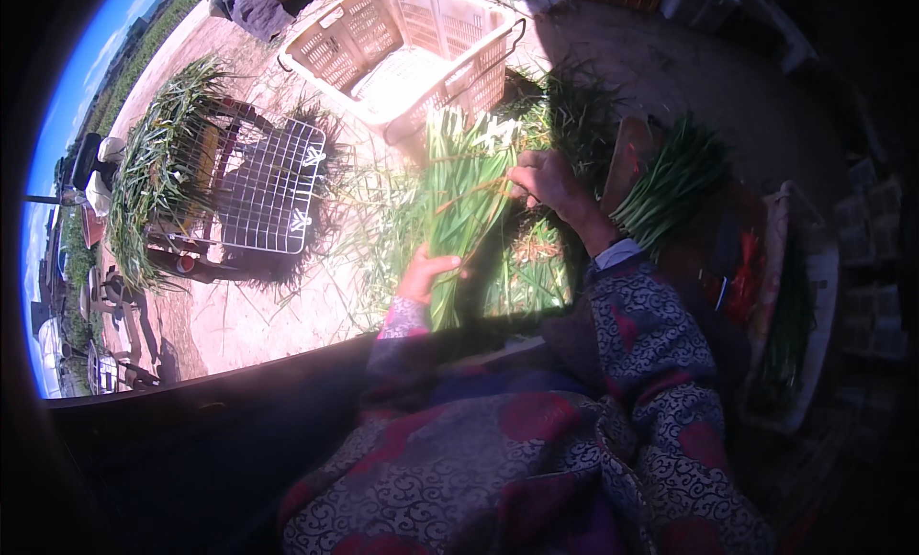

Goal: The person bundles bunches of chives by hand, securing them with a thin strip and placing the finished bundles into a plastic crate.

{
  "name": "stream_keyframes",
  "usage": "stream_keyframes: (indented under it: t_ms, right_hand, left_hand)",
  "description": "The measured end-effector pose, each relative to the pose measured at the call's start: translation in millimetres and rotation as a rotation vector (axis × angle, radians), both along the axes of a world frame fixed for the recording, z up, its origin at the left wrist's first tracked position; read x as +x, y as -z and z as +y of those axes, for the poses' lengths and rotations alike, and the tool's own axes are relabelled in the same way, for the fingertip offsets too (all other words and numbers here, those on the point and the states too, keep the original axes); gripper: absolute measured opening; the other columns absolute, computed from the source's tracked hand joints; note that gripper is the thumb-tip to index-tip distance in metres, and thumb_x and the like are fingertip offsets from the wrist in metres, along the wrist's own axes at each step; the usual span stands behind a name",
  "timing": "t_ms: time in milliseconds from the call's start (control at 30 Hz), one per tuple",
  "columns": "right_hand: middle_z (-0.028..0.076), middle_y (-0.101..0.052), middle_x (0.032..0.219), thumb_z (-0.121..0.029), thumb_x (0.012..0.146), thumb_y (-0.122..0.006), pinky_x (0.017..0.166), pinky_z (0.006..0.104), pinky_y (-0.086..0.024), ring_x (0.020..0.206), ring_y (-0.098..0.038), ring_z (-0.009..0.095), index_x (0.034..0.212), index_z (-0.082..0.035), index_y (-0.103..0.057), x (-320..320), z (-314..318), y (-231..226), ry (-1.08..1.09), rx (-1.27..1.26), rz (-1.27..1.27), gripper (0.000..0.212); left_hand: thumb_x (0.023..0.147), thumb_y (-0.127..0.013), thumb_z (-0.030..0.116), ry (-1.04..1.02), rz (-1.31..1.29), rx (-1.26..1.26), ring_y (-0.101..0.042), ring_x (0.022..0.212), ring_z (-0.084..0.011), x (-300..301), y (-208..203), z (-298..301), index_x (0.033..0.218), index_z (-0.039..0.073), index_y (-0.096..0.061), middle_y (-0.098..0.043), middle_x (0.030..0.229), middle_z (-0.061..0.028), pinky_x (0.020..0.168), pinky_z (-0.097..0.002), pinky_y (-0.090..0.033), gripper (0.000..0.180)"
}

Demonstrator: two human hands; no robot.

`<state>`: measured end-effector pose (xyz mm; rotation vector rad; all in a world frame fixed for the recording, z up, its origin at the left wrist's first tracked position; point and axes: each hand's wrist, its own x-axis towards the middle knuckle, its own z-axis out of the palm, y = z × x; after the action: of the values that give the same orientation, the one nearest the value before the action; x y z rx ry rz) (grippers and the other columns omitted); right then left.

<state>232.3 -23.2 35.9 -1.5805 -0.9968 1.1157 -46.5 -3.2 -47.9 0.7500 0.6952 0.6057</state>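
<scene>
A thick bunch of garlic chives (469, 177), long green flat leaves with pale white ends pointing away from me, is held in front of my body. My left hand (421, 275) wraps round its lower, leafy part with the thumb across the front. At the bunch's right edge my right hand (548, 183) is closed in a pinch. A thin brownish strand (479, 188) runs across the leaves to its fingertips. Below that hand, more loose chives and dry leaves (536, 268) lie in a sunlit heap.
Beyond the bunch stands a pale slotted plastic crate (402, 52). A white wire rack (273, 186) sits to the left, beside a pile of grassy leaves (172, 162). More green chives (675, 181) lie to my right, near a long white crate (799, 363). Leaf scraps litter the ground.
</scene>
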Motion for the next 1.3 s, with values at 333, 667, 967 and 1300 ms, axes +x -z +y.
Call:
stream_keyframes:
  t_ms: [333,667,967,1300]
  right_hand:
    - [0.002,-0.064,0.078,-0.016,0.091,-0.067,0.056,0.0253,-0.048,0.063,-0.058,0.01,0.104,-0.001,-0.07,16,-5,-29,-0.08,0.104,0.627,0.021]
    - [0.003,-0.066,0.079,-0.015,0.091,-0.068,0.059,0.0246,-0.049,0.067,-0.061,0.009,0.102,-0.002,-0.067,23,-9,-53,0.145,0.19,0.338,0.016]
    - [0.005,-0.063,0.069,-0.021,0.089,-0.071,0.061,0.0311,-0.049,0.067,-0.06,0.014,0.098,0.005,-0.066,0,13,9,-0.379,0.097,-0.673,0.027]
    - [0.005,-0.068,0.087,-0.01,0.093,-0.065,0.068,0.0273,-0.051,0.075,-0.064,0.012,0.105,-0.001,-0.066,60,-24,-82,-0.441,0.764,0.55,0.016]
  left_hand:
    - [0.078,-0.07,-0.007,-0.017,0.066,0.021,-0.068,0.071,-0.0202,-18,28,6,0.129,-0.002,-0.05,-0.07,0.096,-0.0164,0.059,-0.0299,-0.056,0.055]
    - [0.077,-0.072,-0.007,-0.041,0.153,0.02,-0.067,0.067,-0.0198,-17,27,10,0.121,-0.002,-0.054,-0.071,0.09,-0.0157,0.058,-0.0293,-0.055,0.048]
    - [0.074,-0.071,-0.01,0.037,0.198,0.207,-0.067,0.089,-0.0162,-3,1,5,0.136,0.0,-0.049,-0.067,0.11,-0.0084,0.076,-0.0292,-0.055,0.067]
    - [0.075,-0.074,-0.004,0.044,0.206,0.172,-0.065,0.077,-0.0142,-16,12,12,0.125,-0.002,-0.057,-0.069,0.095,-0.0063,0.069,-0.0275,-0.053,0.053]
